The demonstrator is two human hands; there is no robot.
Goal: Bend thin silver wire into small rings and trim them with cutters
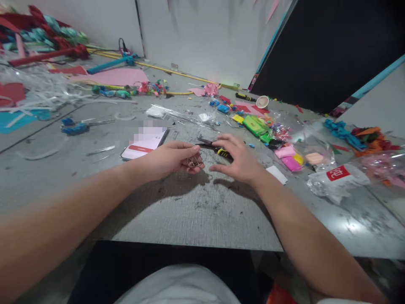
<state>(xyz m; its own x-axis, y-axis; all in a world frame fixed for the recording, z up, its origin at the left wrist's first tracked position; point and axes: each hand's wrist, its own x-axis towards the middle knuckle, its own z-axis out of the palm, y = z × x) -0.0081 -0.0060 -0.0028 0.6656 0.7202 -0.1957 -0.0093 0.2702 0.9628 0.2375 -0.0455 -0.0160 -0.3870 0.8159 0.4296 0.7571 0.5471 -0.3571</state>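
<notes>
My left hand (177, 158) pinches a small bent piece of thin wire (193, 161) between thumb and fingers, a little above the table. To its right, my right hand (240, 158) is open, with the thumb spread away from the fingers. Its fingers reach over pliers (224, 154) with black and yellow handles, whose dark jaws point left toward my left hand. Whether the fingertips touch the pliers I cannot tell. Behind my left wrist lies a phone (142, 145) with a lit screen, part of it blurred out.
A pointed metal tool (101, 150) lies left of the phone. Thin clear-wrapped sticks (180, 115) lie behind my hands. Coloured clay packets (256, 126) and a clear plastic bottle (343, 175) are on the right. Crepe-paper flowers (41, 31) crowd the far left. The table's front edge is near my lap.
</notes>
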